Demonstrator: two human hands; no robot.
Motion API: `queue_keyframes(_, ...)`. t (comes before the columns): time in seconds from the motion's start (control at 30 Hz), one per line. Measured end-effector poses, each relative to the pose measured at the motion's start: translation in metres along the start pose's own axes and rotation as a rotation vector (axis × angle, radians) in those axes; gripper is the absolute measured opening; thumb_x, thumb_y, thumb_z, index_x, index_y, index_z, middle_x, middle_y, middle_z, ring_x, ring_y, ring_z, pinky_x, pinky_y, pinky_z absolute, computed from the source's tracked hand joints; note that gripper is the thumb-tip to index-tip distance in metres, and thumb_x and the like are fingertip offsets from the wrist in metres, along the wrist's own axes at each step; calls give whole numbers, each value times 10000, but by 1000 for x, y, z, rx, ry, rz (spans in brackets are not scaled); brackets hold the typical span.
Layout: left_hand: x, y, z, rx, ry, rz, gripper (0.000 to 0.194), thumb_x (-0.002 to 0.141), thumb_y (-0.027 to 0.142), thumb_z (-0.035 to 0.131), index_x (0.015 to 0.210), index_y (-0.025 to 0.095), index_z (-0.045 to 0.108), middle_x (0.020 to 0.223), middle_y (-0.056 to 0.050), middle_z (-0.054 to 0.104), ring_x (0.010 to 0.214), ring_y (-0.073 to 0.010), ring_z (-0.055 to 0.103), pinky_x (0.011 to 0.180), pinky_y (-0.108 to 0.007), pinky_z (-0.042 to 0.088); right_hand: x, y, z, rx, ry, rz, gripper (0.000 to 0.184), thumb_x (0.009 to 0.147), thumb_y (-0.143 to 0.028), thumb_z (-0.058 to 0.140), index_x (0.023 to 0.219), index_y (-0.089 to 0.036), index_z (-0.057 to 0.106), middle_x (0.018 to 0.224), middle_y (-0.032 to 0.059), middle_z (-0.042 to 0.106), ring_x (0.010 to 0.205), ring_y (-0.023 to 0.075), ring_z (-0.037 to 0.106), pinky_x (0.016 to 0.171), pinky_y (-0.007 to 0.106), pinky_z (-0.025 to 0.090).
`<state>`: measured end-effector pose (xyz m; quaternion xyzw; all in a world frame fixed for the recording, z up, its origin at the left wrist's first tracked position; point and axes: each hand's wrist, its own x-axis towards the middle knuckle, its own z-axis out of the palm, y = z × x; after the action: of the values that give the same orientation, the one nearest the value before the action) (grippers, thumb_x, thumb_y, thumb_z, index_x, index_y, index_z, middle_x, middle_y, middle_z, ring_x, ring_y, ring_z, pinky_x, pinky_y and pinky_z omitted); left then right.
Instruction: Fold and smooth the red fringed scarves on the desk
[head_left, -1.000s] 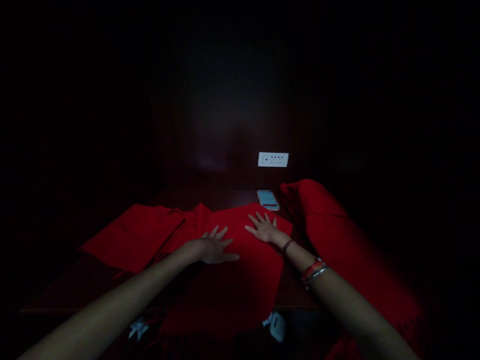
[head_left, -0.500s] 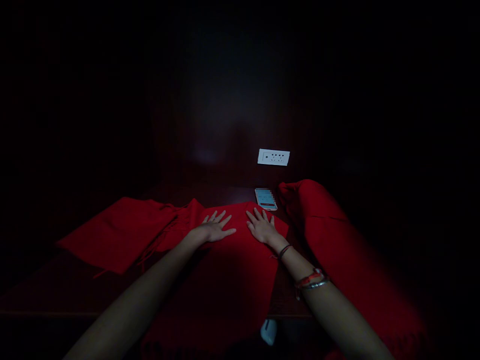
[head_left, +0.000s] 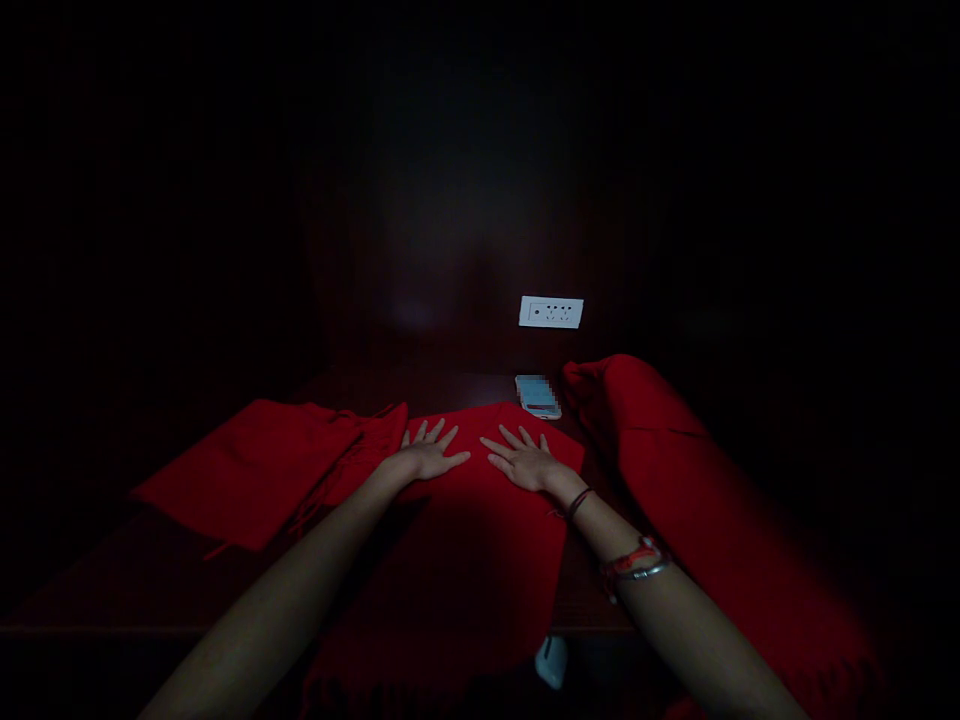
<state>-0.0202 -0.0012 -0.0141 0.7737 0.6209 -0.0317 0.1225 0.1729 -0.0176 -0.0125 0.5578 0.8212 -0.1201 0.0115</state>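
A red fringed scarf (head_left: 457, 550) lies spread on the dark table, its fringed near end hanging over the front edge. My left hand (head_left: 430, 455) rests flat on its far part, fingers spread, palm down. To the right, my right hand (head_left: 523, 462) also lies flat on the scarf with its fingers apart and pointing left and away. Neither hand grips anything. At the left, a folded red cloth with fringe (head_left: 247, 475) lies on the table, beside the spread scarf's left edge. Bracelets (head_left: 637, 562) circle my right forearm.
Another red fringed scarf (head_left: 675, 470) lies along the right and hangs over the front edge. A phone (head_left: 538, 397) lies beyond my right hand, below a white wall socket (head_left: 551, 312). Something white (head_left: 552, 661) shows below the table edge (head_left: 112, 630). The surroundings are very dark.
My right hand has turned, its fingers now pointing more to the left. My left hand stays nearly in place on the scarf. The whole view has shifted slightly.
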Motion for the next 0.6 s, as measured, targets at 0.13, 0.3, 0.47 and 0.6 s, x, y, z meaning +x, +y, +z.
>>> queue_keyframes(0.13, 0, 0, 0, -9, 11, -3, 841, 608, 750, 117, 1297, 268, 76, 1361, -36, -12, 1215, -305, -35, 944, -504, 36, 10, 7, 2, -5, 66, 60, 507, 787, -550, 72, 1264, -389, 130, 1372, -15, 69, 1228, 271, 12, 929, 527, 29)
queue_keyframes(0.3, 0, -1, 0, -25, 1, -2, 855, 595, 757, 133, 1296, 270, 77, 1362, -38, -9, 1215, -309, -23, 942, -506, 33, 29, 16, -2, -75, 173, 110, 503, 827, -435, 116, 1285, -246, 201, 1360, 49, 138, 1234, 201, 74, 965, 425, 64)
queue_keyframes(0.47, 1, -3, 1, -25, 3, 4, 857, 598, 755, 148, 1297, 264, 82, 1363, -39, -6, 1216, -303, -39, 943, -504, 19, 47, 20, -2, -116, 175, 90, 514, 831, -370, 135, 1286, -141, 208, 1349, 77, 177, 1233, 165, 84, 974, 366, 62)
queue_keyframes(0.6, 2, -4, 1, -26, 12, 11, 847, 605, 751, 148, 1296, 264, 93, 1362, -40, 1, 1216, -302, -39, 942, -505, 24, 48, 21, 2, -116, 246, 81, 541, 827, -407, 133, 1282, -128, 219, 1353, 92, 153, 1236, 175, 65, 975, 344, 63)
